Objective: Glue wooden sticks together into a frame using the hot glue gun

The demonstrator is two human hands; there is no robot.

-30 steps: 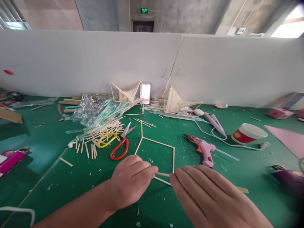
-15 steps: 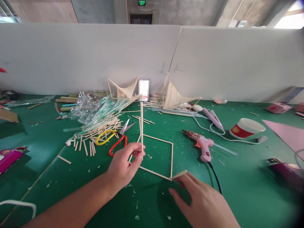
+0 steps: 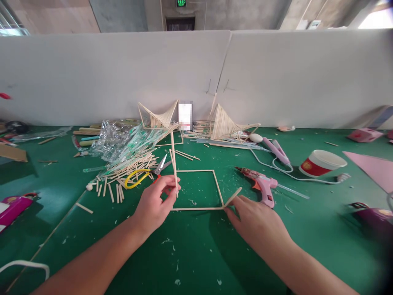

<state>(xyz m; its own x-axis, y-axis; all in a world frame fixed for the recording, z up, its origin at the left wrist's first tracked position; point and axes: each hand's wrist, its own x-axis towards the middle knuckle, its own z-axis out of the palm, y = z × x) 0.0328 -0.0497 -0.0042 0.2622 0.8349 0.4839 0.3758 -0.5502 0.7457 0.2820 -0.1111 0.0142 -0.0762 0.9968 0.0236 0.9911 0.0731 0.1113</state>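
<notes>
At the centre of the head view, on a green tabletop (image 3: 190,254), lies a four-sided frame of thin pale wooden sticks (image 3: 196,209). The left hand (image 3: 158,200) is at its near left corner, thumb and fingers pinched on a thin, upright pale stick (image 3: 173,159); whether its foot meets the frame cannot be told. The right hand (image 3: 258,217), half curled at the near right corner, grips a slanting pale stick (image 3: 236,194) between thumb and forefinger. Yellow-and-red-handled metal scissors (image 3: 160,165) lie just beyond the left hand, a pink glue gun (image 3: 264,189) beyond the right.
</notes>
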